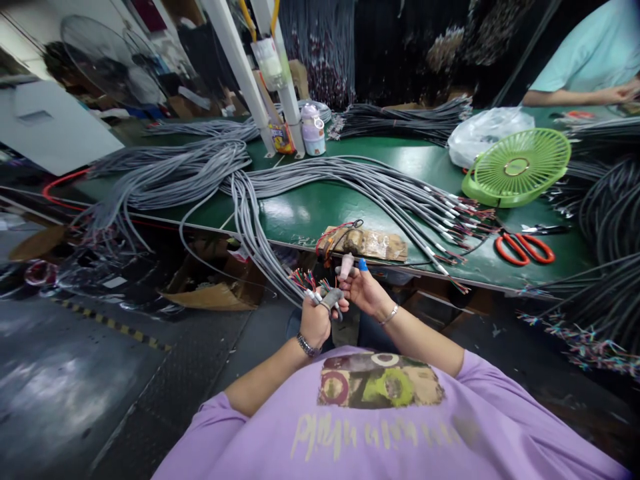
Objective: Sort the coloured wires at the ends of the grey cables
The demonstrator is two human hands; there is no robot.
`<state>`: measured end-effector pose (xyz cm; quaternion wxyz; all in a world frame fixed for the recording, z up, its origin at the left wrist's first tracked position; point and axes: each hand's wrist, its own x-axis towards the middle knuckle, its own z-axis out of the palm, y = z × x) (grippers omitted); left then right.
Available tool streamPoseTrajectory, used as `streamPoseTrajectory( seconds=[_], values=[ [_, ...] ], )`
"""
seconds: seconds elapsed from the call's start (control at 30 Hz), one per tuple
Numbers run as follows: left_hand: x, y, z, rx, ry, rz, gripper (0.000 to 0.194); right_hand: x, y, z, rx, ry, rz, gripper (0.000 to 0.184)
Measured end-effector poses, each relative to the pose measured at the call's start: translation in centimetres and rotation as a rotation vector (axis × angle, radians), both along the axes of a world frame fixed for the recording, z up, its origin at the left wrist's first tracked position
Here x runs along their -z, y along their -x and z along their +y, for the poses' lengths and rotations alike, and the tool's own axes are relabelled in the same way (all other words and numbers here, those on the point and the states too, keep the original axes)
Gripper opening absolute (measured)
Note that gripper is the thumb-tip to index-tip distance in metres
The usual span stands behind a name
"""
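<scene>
The left hand point(316, 320) has its fingers closed around the ends of a bundle of grey cables point(261, 243), just off the front edge of the bench point(290, 217), with the stripped coloured wires point(303, 279) standing up past the grip, probably so that single strands can be reached. The cables run back over the edge onto the bench, which seems to bear most of their weight and leaves the hand only the tips to steady. The right hand point(367, 293) is close beside, its fingers bent and drawn narrow near those wires; at this size I cannot tell whether they pinch a strand. Coverings on some fingertips look meant to spare the skin or add grip. A second run of cables point(310, 172) lies fanned along the bench, its white-banded ends spread toward the right, perhaps to keep them apart. Red-handled scissors point(525, 248) lie near those ends, their handles toward the person, apparently for an easy reach.
</scene>
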<state>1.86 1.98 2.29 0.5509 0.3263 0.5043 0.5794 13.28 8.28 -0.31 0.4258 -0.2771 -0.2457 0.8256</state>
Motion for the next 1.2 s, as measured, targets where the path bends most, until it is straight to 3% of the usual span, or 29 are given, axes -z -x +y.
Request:
streamPoseTrajectory(
  seconds=[0.23, 0.5, 0.67, 0.8, 0.97, 1.1, 1.2],
  values=[
    [1.4, 0.6, -0.6, 0.001, -0.024, 0.039, 0.024, -0.2, -0.8, -1.7, -0.008, -0.234, -0.208, 0.031],
    [1.2, 0.9, -0.5, 0.011, -0.046, 0.062, 0.023, 0.0, -0.8, -1.7, -0.018, -0.170, -0.146, 0.028],
    [1.6, 0.9, -0.5, 0.032, -0.050, 0.072, 0.023, -0.3, -0.4, -1.9, -0.014, -0.211, -0.233, 0.032],
    [1.5, 1.0, -0.6, 0.045, -0.079, 0.049, 0.022, -0.3, -0.2, -1.9, -0.015, -0.131, -0.191, 0.033],
    [0.5, 1.3, -1.0, 0.217, -0.053, -0.072, 0.026, 0.3, -0.5, -1.5, -0.046, -0.080, -0.157, 0.031],
    [0.1, 1.7, -0.9, 0.188, -0.100, -0.118, 0.027, 0.6, -1.0, -0.2, 0.050, 0.103, -0.085, 0.030],
    [0.0, 1.7, -0.5, 0.161, -0.137, -0.142, 0.025, 0.3, -1.0, 0.9, -0.002, 0.142, -0.037, 0.042]
  ],
)
